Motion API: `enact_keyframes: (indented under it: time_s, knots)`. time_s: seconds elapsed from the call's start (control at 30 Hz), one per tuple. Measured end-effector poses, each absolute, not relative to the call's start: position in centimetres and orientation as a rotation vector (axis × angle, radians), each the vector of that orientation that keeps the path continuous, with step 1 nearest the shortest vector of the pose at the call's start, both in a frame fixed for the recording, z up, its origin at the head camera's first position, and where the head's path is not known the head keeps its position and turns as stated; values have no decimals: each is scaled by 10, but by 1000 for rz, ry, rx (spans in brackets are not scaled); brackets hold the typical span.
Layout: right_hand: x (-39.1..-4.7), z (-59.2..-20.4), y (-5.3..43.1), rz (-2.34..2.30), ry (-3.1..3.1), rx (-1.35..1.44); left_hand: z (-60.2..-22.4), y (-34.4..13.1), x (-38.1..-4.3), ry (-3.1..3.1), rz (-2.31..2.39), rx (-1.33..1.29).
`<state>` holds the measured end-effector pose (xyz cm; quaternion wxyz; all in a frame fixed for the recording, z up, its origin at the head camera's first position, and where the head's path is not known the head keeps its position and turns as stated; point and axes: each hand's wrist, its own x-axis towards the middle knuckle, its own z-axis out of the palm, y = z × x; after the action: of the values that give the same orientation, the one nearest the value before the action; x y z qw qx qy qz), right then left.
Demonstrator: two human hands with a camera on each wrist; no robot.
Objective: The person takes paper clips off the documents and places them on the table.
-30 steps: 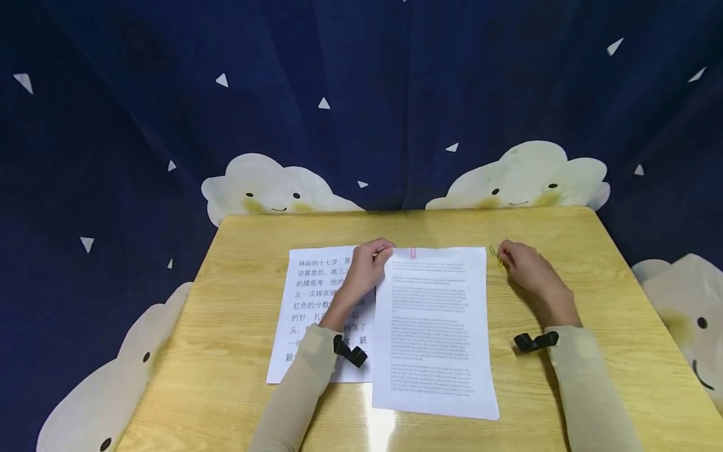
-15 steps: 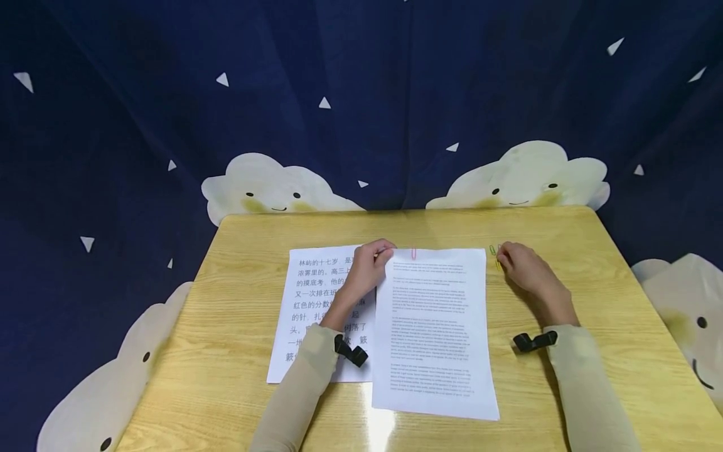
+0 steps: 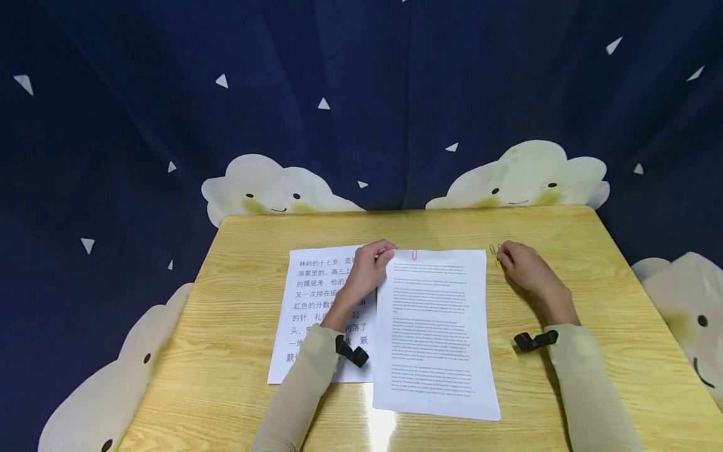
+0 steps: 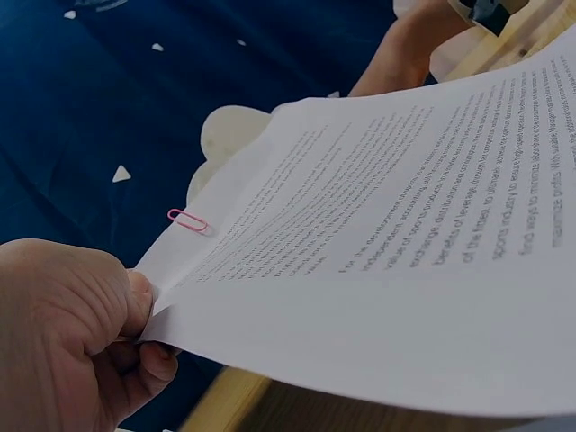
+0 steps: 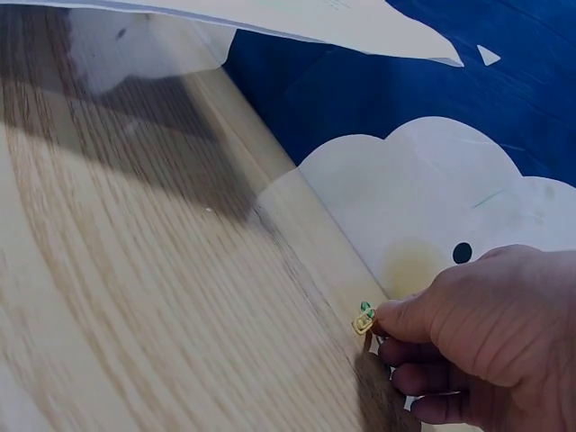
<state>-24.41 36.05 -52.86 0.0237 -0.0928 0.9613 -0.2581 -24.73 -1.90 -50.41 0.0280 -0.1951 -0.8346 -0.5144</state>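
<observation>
My left hand [image 3: 369, 267] pinches the top left corner of the printed English sheets [image 3: 435, 339] between thumb and fingers. In the left wrist view the sheets rise in a slight curve away from that grip. A pink paper clip [image 4: 200, 230] sits on their top edge, a little right of the thumb. To the right of the sheets, my right hand [image 3: 525, 267] is low over the table, its thumb and forefinger pinching a yellow paper clip [image 5: 363, 321]. Beside those fingertips is a green paper clip [image 3: 492, 249], with part of another clip showing against the fingers.
Sheets with large Chinese print [image 3: 282, 351] lie on the left, partly covered by my left forearm and the English sheets. The wooden table [image 3: 214, 326] ends at a dark blue curtain [image 3: 361, 125] with white clouds. Black straps with cameras [image 3: 351, 351] are on both wrists.
The yellow clip at my right fingertips has shifted slightly, and the right hand has moved a touch. My left hand keeps hold of the sheets, nearly still.
</observation>
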Motion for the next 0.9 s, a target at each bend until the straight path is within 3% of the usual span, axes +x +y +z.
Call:
enact_keyframes:
  time_s: [0.5,0.9]
  knots:
    - [-239,-520,360,-880,2987,-290,-505,-19,-249,-2577,-1578,-612]
    - [-235,-490,347,-948,3050,-394,-505,-19,-249,-2570,-1578,-646]
